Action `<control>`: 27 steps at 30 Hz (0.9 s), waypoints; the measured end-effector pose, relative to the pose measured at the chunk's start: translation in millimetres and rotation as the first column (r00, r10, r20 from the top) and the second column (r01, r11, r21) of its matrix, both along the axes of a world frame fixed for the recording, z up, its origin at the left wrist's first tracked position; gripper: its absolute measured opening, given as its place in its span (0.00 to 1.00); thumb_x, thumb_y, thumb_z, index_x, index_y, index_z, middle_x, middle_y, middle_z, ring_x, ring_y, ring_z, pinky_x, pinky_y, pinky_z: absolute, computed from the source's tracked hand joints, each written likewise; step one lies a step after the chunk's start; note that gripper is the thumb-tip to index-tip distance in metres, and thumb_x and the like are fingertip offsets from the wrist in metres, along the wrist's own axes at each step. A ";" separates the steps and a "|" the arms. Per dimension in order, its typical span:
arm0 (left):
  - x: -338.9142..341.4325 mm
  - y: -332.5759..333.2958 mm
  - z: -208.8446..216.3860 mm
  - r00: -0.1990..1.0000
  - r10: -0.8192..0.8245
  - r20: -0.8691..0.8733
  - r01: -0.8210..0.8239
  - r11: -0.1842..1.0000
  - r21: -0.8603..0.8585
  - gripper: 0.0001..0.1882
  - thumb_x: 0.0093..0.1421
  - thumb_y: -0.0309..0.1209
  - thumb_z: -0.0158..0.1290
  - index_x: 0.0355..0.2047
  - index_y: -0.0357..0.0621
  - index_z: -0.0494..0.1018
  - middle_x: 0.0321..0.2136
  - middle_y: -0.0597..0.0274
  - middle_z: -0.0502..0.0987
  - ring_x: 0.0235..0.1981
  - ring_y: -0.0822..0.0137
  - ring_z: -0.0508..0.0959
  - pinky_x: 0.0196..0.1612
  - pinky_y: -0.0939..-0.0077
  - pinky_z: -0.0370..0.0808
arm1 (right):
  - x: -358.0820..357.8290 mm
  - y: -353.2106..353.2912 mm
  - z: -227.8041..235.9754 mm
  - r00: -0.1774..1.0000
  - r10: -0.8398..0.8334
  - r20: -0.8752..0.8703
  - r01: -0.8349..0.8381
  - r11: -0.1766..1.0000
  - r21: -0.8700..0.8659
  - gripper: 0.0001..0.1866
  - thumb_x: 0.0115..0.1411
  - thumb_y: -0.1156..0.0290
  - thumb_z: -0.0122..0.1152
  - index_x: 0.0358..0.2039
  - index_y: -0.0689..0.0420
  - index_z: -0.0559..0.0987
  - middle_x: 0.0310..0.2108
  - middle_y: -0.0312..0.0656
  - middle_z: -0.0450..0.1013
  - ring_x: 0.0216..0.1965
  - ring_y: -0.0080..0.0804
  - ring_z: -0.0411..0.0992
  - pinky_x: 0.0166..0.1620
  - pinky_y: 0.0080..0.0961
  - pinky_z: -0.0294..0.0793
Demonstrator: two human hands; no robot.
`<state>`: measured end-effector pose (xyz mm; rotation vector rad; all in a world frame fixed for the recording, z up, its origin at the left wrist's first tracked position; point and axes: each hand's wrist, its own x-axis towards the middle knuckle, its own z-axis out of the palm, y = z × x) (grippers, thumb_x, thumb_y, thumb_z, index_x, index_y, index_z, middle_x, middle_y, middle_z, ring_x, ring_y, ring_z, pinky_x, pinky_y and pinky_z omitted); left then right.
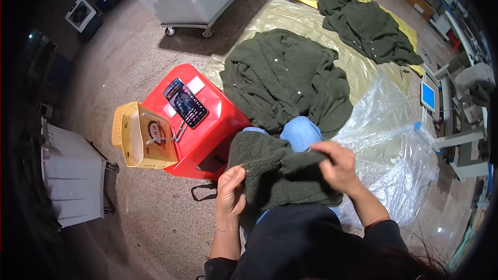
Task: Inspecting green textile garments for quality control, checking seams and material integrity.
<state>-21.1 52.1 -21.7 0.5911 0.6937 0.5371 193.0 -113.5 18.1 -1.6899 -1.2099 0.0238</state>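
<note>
Here, a yellow plastic basket (136, 142) adjoins the left side of a red plastic stool (218, 116), which carries a smartphone (185, 102). Right of the stool, the left hand (231, 192) pinches the edge of a dark green fleece garment (275, 189) across the lap; the right hand's (340, 168) fingers grip a raised fold. Farther right spreads clear plastic sheeting (394, 171). Loosened fingers could let the fleece slip.

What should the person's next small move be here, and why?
Probably ease the right hand outward to flatten the held dark green fabric: it looks rumpled, with the left hand pinching its left side and the right hand gripping it farther right.
</note>
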 end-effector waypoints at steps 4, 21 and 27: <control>14.7 -14.5 23.3 1.000 -0.010 0.017 0.007 0.990 0.138 0.06 0.58 0.24 0.55 0.37 0.36 0.76 0.31 0.64 0.79 0.32 0.75 0.76 0.40 0.82 0.71 | -34.9 20.4 15.5 0.926 0.342 0.159 -0.363 0.922 0.134 0.18 0.39 0.86 0.58 0.35 0.63 0.78 0.33 0.45 0.77 0.26 0.35 0.73 0.28 0.26 0.70; 13.4 -18.6 23.7 0.998 -0.013 -0.067 0.034 0.945 0.326 0.07 0.53 0.18 0.60 0.33 0.34 0.77 0.27 0.68 0.78 0.27 0.82 0.73 0.31 0.89 0.69 | -46.0 49.0 0.9 0.891 0.340 0.302 -0.387 0.915 0.111 0.12 0.47 0.81 0.61 0.35 0.62 0.79 0.34 0.42 0.74 0.28 0.32 0.73 0.28 0.26 0.68; 5.7 -15.2 32.1 0.967 -0.077 -0.244 0.229 0.689 0.688 0.06 0.50 0.16 0.61 0.29 0.36 0.78 0.27 0.63 0.79 0.30 0.76 0.76 0.35 0.83 0.72 | -23.7 57.0 15.4 0.732 0.547 -0.406 -0.631 0.769 -0.102 0.16 0.43 0.82 0.54 0.36 0.61 0.77 0.29 0.43 0.74 0.30 0.37 0.74 0.38 0.27 0.73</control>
